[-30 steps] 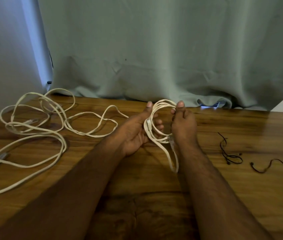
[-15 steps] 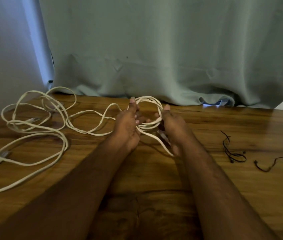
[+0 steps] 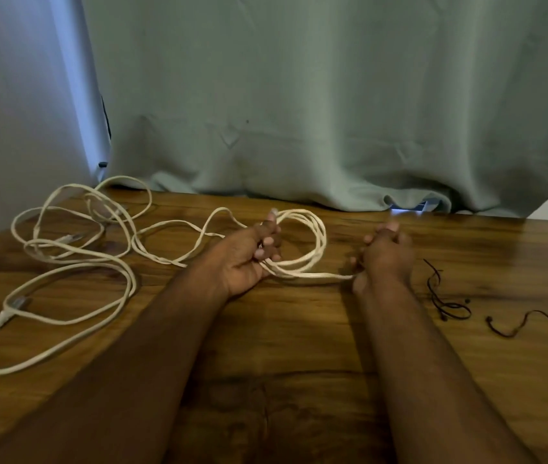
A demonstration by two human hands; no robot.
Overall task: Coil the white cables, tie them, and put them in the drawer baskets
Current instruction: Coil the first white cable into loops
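The left hand is gripping a few loops of the white cable over the wooden table. The right hand is pinching one strand, pulled out sideways. The rest is lying loose on the left

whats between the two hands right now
In the head view, a short run of white cable spans from the left hand to the right hand, with the coil's loops arching behind it over the wooden table.
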